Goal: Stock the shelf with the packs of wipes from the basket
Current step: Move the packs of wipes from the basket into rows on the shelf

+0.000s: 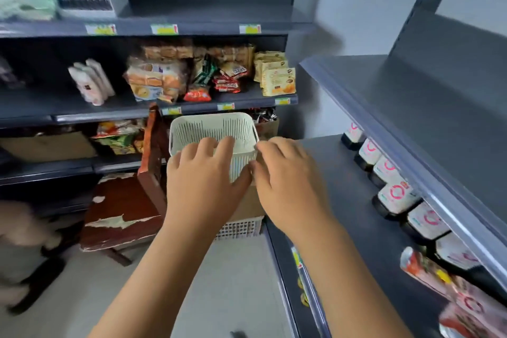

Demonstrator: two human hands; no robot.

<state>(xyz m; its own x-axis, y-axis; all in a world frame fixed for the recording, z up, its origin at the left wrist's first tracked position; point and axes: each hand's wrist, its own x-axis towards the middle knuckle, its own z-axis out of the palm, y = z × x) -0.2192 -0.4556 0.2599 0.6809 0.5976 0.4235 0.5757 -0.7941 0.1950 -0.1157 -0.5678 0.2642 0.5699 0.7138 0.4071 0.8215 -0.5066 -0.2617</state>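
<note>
A white slotted plastic basket (211, 127) sits in the middle on a cardboard box (248, 203). I see nothing inside the part of it that shows. My left hand (203, 175) grips its near rim, fingers curled over the edge into the basket. My right hand (285, 173) holds the basket's near right corner with curled fingers. Packs of wipes (395, 196), white with a pink ring logo, stand in a row along the back of the grey shelf (343, 173) on the right, under an upper shelf board.
A white lattice crate (238, 228) lies under the box. A worn red-brown wooden chair (123, 206) stands to the left. The far shelving (164, 107) holds biscuits and snack packs. Red-and-pink packets (428, 271) lie on the right shelf nearer me. A person's feet (30, 277) are at far left.
</note>
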